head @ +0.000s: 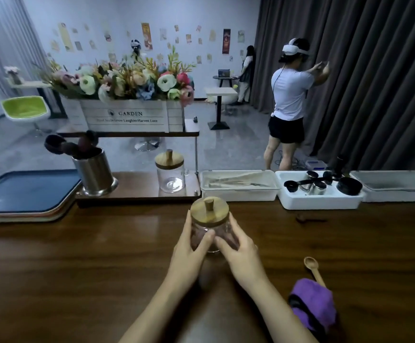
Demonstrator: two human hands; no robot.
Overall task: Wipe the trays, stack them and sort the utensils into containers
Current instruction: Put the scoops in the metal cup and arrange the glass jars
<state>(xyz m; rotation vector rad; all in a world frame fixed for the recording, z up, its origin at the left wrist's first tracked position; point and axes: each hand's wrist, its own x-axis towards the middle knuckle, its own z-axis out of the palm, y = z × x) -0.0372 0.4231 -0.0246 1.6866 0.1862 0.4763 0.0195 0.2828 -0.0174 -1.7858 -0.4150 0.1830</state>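
Gripping the jar (pixel 222 230) with left hand (pixel 191 247) and right hand (pixel 239 250), fingers (pixel 236 235) clamped on glass; keep it level so the lid (pixel 209 214) doesn't slip.

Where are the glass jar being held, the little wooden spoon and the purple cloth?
Held clear glass jar with round wooden lid (pixel 202 215): head view, on the lid's top.
Small light wooden spoon (pixel 311 264): head view, on its bowl.
Crumpled purple cloth (pixel 311 302): head view, on its upper fold.
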